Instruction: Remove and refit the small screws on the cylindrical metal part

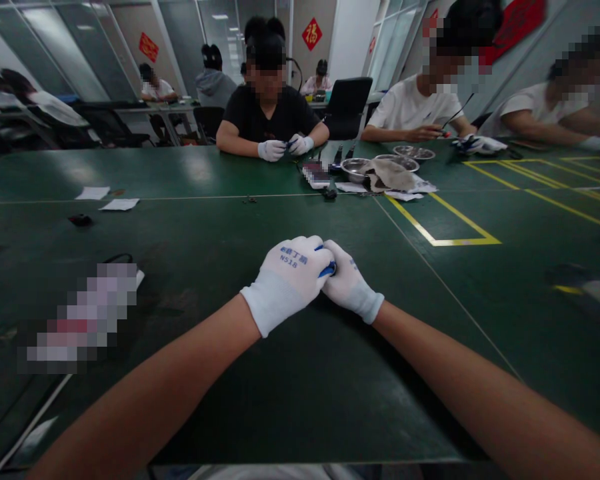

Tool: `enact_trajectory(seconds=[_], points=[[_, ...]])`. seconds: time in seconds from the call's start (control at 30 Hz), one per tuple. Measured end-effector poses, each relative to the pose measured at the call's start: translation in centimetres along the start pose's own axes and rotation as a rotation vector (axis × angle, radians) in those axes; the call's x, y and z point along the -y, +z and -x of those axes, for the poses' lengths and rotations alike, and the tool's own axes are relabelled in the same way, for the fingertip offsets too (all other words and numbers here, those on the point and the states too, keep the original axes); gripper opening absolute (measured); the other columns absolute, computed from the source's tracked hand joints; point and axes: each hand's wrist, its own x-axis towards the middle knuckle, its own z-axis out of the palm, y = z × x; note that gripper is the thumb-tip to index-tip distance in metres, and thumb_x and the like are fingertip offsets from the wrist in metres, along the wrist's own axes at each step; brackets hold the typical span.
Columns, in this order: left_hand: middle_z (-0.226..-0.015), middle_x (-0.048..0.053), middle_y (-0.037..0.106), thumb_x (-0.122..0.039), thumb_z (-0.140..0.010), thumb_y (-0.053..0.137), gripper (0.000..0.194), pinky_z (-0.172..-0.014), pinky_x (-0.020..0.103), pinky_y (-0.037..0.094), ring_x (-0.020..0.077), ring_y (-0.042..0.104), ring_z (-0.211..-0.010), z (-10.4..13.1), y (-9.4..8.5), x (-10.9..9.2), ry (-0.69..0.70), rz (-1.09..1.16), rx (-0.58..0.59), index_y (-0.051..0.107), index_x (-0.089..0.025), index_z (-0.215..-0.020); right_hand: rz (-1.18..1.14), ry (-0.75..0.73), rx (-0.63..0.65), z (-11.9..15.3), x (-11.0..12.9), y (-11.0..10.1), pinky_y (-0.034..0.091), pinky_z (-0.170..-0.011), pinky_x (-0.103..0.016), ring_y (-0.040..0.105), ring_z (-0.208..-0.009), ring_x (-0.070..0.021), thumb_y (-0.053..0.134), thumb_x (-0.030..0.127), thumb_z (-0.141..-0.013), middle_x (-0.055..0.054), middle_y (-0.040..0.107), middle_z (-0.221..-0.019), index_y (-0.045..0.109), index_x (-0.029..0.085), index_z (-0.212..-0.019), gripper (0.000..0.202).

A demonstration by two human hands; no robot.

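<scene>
Both of my hands wear white gloves and meet at the middle of the green table [190, 400]. My left hand [287, 277] is curled over a small blue object [327, 270], of which only a sliver shows between the fingers. My right hand [350, 283] presses against it from the right and closes on the same blue object. What the object is stays hidden by the gloves.
A blurred flat item [80, 317] with a black cable lies at my left. Paper slips [107, 199] sit further back. Across the table a gloved person [270, 113] works; metal bowls [357, 169] and a cloth [393, 175] stand near yellow tape lines [460, 230]. Two more people sit at right.
</scene>
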Motion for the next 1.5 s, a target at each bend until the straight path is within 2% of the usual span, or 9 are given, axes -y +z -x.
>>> enact_trajectory(seconds=[0.1,0.33,0.5,0.6,0.8,1.07,1.2,1.33,1.5], points=[[-0.107,0.009,0.07,-0.024,-0.1,0.062,0.015,-0.091,0.043,0.057,0.0267,0.068,-0.102,0.0,0.0,-0.1,-0.005,0.011,-0.02,0.074,-0.016,-0.105,0.003,0.007,-0.006,0.0,0.0,0.0,0.044,-0.065,-0.033,0.05,-0.069,-0.0165,0.066,0.03,-0.077,0.002,0.053,-0.078,0.044,0.025,-0.077,0.022],[-0.107,0.007,0.07,-0.022,-0.093,0.068,0.012,-0.092,0.041,0.06,0.0228,0.07,-0.099,0.2,-0.6,1.0,-0.074,0.436,-0.124,0.071,-0.018,-0.104,-0.038,0.004,-0.013,0.0,0.0,-0.1,0.047,-0.07,-0.036,0.056,-0.075,-0.0194,0.065,0.03,-0.077,0.0,0.057,-0.083,0.05,0.025,-0.084,0.017],[-0.107,0.007,0.071,-0.01,-0.089,0.063,0.021,-0.093,0.038,0.06,0.0211,0.07,-0.101,0.3,-0.4,2.2,-0.059,0.504,-0.259,0.071,-0.017,-0.107,-0.04,0.037,-0.019,0.0,-0.1,-0.1,0.046,-0.068,-0.035,0.056,-0.076,-0.0191,0.066,0.028,-0.073,0.0,0.058,-0.086,0.049,0.025,-0.086,0.022],[-0.107,0.006,0.071,-0.009,-0.09,0.061,0.023,-0.091,0.037,0.06,0.0202,0.07,-0.099,0.3,-0.2,2.6,-0.033,0.505,-0.275,0.073,-0.018,-0.107,-0.02,0.06,-0.026,0.0,-0.1,-0.2,0.042,-0.063,-0.033,0.052,-0.07,-0.0174,0.065,0.028,-0.071,0.001,0.054,-0.081,0.046,0.025,-0.083,0.022],[-0.107,0.008,0.069,-0.018,-0.096,0.061,0.022,-0.087,0.035,0.059,0.0209,0.069,-0.097,0.7,0.3,2.3,0.072,0.422,-0.196,0.076,-0.018,-0.112,-0.031,0.084,-0.044,0.0,0.4,-0.1,0.039,-0.061,-0.031,0.047,-0.066,-0.0152,0.063,0.031,-0.074,0.004,0.052,-0.073,0.045,0.025,-0.081,0.021],[-0.108,0.012,0.07,-0.028,-0.104,0.051,0.032,-0.088,0.044,0.058,0.0271,0.068,-0.1,1.1,1.4,2.0,0.169,0.093,-0.106,0.072,-0.017,-0.125,-0.03,0.081,-0.104,-0.1,0.2,0.1,0.037,-0.061,-0.031,0.047,-0.066,-0.0162,0.06,0.028,-0.073,0.003,0.054,-0.071,0.046,0.025,-0.082,0.017],[-0.111,0.01,0.07,-0.027,-0.104,0.053,0.026,-0.092,0.042,0.059,0.0242,0.069,-0.102,0.8,0.9,1.7,0.082,0.232,-0.085,0.073,-0.018,-0.119,-0.023,0.082,-0.104,-0.1,0.0,0.2,0.038,-0.061,-0.031,0.048,-0.066,-0.0164,0.061,0.029,-0.073,0.004,0.054,-0.07,0.046,0.026,-0.081,0.018],[-0.114,0.009,0.07,-0.027,-0.1,0.062,0.02,-0.094,0.041,0.06,0.0237,0.07,-0.103,0.5,0.2,1.8,-0.024,0.36,0.018,0.073,-0.017,-0.113,0.018,0.064,-0.066,0.0,0.0,0.3,0.04,-0.062,-0.032,0.05,-0.068,-0.017,0.063,0.029,-0.072,0.003,0.054,-0.073,0.046,0.026,-0.082,0.02],[-0.114,0.008,0.071,-0.024,-0.096,0.068,0.019,-0.098,0.043,0.059,0.0244,0.07,-0.105,0.4,0.2,2.4,-0.009,0.348,0.08,0.072,-0.017,-0.113,0.052,0.012,-0.038,0.1,0.1,0.2,0.04,-0.062,-0.032,0.049,-0.068,-0.0168,0.064,0.026,-0.071,0.002,0.054,-0.075,0.045,0.026,-0.08,0.021]])
